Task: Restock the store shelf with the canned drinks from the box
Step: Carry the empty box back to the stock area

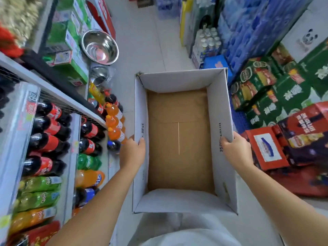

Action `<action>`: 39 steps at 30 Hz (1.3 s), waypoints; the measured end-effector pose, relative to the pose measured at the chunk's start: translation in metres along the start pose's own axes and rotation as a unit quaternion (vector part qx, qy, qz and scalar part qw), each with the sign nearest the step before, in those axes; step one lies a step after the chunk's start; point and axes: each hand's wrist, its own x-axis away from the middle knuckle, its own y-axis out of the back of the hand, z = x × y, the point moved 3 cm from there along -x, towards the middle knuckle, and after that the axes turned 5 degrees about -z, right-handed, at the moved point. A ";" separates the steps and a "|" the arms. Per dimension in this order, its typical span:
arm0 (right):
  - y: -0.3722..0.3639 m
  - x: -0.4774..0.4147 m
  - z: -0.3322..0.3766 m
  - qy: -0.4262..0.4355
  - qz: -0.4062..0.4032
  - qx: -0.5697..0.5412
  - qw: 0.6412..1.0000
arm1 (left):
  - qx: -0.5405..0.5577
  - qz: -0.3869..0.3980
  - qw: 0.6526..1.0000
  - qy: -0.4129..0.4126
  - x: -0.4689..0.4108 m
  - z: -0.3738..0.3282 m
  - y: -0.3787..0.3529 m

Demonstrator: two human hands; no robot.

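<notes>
An open cardboard box with white inner walls and a brown bottom hangs in front of me over the aisle floor. Nothing lies inside it; no cans show. My left hand grips its left wall, thumb hooked over the rim. My right hand grips the right wall the same way. The store shelf runs along my left, stocked with cola, orange and green soda bottles.
A steel bowl and green cartons sit further along the left. Orange and dark bottles stand on the floor by the shelf. Stacked drink cartons, blue water packs and red gift boxes line the right side. Grey tiled floor runs ahead.
</notes>
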 end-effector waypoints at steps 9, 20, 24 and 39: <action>-0.079 -0.171 0.134 0.004 0.019 0.020 1.000 | 0.004 -0.010 1.000 0.010 -0.207 -0.072 -0.009; -0.124 -0.363 0.272 -0.043 -0.022 -0.004 0.999 | -0.024 0.002 0.998 -0.059 -0.441 -0.212 -0.024; -0.146 -0.460 0.320 -0.040 -0.027 0.014 0.999 | -0.027 0.006 0.998 -0.052 -0.531 -0.267 -0.046; -0.227 -0.782 0.564 -0.020 0.017 0.000 1.000 | -0.004 -0.029 1.000 0.005 -0.871 -0.453 -0.054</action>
